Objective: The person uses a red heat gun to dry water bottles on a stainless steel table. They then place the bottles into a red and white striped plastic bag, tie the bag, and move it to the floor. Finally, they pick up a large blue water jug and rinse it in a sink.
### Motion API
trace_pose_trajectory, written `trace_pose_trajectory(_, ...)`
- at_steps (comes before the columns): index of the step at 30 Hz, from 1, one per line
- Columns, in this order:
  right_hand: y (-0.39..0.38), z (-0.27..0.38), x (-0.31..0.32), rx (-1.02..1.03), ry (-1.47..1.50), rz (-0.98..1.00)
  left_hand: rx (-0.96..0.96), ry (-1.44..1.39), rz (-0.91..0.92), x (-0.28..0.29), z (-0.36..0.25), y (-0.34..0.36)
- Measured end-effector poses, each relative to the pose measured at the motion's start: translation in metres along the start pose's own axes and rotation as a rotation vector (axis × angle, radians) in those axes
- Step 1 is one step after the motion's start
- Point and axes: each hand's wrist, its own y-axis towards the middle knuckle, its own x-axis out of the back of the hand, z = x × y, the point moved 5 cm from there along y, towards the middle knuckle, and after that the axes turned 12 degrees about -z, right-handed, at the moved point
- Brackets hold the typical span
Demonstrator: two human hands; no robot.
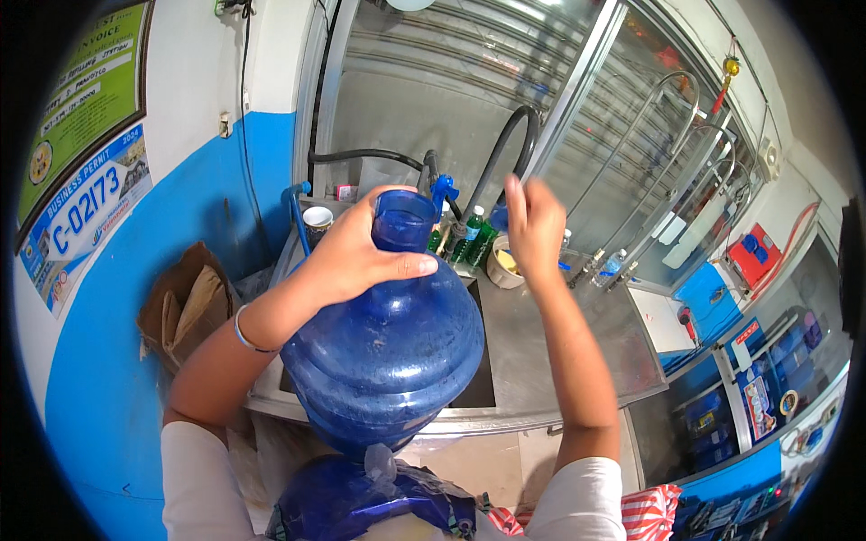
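Note:
A large blue water jug point(388, 334) stands upright at the front of the steel sink counter, its open mouth facing up. My left hand point(347, 248) is wrapped round the jug's neck, the thumb lying across its front. To the right of the jug my right hand point(537, 230) is raised with curled fingers, in front of a black curved hose point(505, 135). Whatever those fingers hold, if anything, is hidden. Just past the jug's neck are a blue tap handle point(443, 191), green bottles point(470, 233) and a cream tub point(505, 270) with something yellow inside.
The steel counter point(586, 334) runs to the right, with a clear bottle point(612, 266) and metal pipes point(667, 135) behind. A white mug point(317, 221) sits at the left. A cardboard box point(189, 307) leans by the blue wall. Another blue container point(361, 496) is close to me.

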Motion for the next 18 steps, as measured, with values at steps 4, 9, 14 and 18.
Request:
trace_pose_trajectory(4, -0.192, -0.173, 0.025, -0.423, -0.557, 0.306, 0.223, -0.128, 0.040, -0.010, 0.001, 0.004)
trace_pose_trajectory(9, -0.343, -0.261, 0.071, -0.439, -0.665, 0.378, 0.154, -0.058, 0.092, -0.039, -0.007, 0.004)
trace_pose_trajectory(14, -0.370, -0.230, 0.075, -0.556, -0.413, 0.219, 0.170, -0.118, 0.106, -0.058, -0.023, -0.006)
trace_pose_trajectory(18, -0.430, -0.169, 0.040, -1.423, 0.351, 0.251, 0.105, -0.170, 0.216, -0.083, -0.035, -0.024)
